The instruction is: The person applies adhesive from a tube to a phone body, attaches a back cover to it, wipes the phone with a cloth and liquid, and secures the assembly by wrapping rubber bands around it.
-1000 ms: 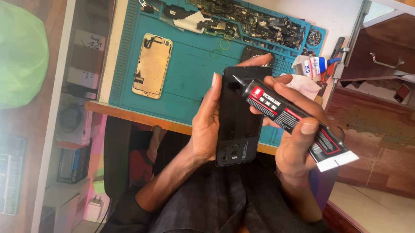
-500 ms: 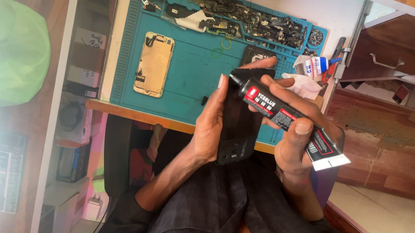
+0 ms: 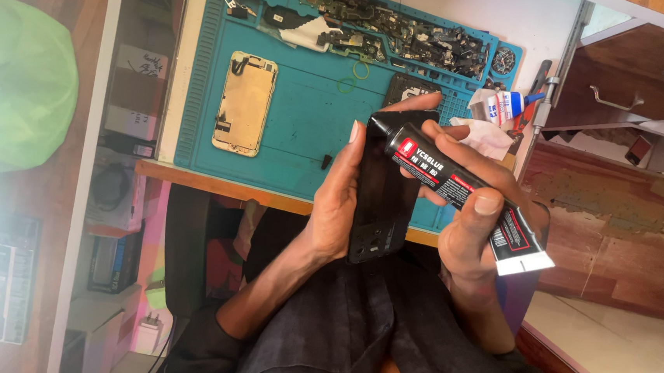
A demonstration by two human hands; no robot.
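Observation:
My left hand (image 3: 336, 202) grips a black phone (image 3: 381, 205) by its long edge, thumb along the side, holding it over my lap in front of the desk edge. My right hand (image 3: 466, 219) is closed around a black glue tube (image 3: 456, 191) with a red and white label. The tube's pointed nozzle rests at the phone's top corner. Fingers of my right hand also reach behind the top of the phone.
A teal work mat (image 3: 306, 107) on the desk carries a gold phone chassis (image 3: 244, 104), several dark circuit parts (image 3: 405, 28) along its far edge and a small white bottle (image 3: 501, 106) with crumpled tissue. Wooden drawers (image 3: 635, 83) stand at the right; a green bag (image 3: 11, 94) at the left.
The view has shifted slightly. The glue tube's nozzle has slid a little along the phone's top edge toward the corner. Both hands keep their grips.

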